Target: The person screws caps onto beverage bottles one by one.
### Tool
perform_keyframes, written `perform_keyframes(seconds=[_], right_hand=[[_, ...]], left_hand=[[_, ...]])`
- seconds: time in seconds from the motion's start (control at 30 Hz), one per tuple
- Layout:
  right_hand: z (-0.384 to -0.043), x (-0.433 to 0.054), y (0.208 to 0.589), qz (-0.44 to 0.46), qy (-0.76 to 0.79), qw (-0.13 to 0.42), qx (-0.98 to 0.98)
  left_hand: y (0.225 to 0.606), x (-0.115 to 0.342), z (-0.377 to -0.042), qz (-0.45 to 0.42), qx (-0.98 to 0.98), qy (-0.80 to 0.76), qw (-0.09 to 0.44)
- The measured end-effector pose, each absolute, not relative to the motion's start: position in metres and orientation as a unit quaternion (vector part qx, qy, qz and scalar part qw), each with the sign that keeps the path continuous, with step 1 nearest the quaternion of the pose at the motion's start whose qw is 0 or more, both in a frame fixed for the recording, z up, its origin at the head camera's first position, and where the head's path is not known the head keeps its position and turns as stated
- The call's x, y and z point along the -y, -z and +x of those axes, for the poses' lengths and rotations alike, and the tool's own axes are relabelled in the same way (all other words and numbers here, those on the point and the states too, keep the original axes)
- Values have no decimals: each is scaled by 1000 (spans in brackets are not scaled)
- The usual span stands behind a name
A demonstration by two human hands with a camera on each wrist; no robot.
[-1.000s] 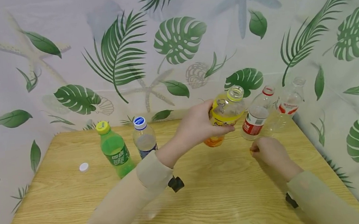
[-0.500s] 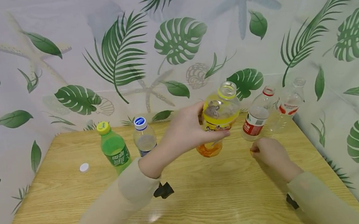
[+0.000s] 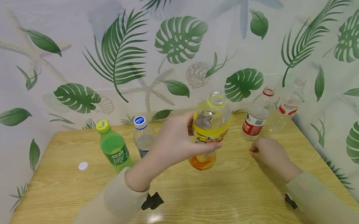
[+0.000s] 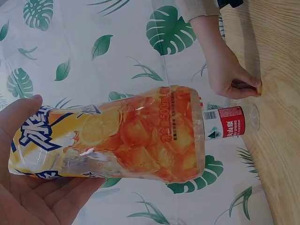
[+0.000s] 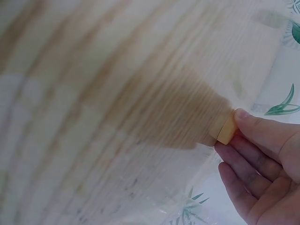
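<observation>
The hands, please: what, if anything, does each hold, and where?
Left hand: the orange bottle, around its label. Right hand: what seems a yellow cap, pinched at its edge.

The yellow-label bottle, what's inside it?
Through the clear top of the yellow-label bottle, I see no drink. The printed label and left hand cover much below, so I can't tell there.

A white cap (image 3: 83,166) lies near a green bottle (image 3: 114,147) on the wooden table (image 3: 224,198).
</observation>
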State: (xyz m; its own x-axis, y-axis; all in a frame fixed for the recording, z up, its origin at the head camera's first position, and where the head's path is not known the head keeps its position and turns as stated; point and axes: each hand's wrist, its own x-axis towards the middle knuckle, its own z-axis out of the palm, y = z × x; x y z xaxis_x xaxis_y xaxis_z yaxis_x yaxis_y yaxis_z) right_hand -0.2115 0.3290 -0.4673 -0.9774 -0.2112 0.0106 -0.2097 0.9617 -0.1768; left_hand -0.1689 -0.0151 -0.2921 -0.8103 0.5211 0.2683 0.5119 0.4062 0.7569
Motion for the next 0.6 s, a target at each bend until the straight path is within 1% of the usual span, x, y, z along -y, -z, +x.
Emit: perform_keyframes(seconds=[0.1, 0.27, 0.6], right_hand=[[-213, -329, 468, -107, 84, 4, -991], [-213, -329, 469, -113, 81, -7, -990], [-210, -328, 470, -118, 74, -25, -990]], left_hand=[[298, 18, -163, 291, -852, -435, 8], [314, 23, -158, 292, -847, -444, 15], [352, 29, -152, 273, -840, -462, 83]])
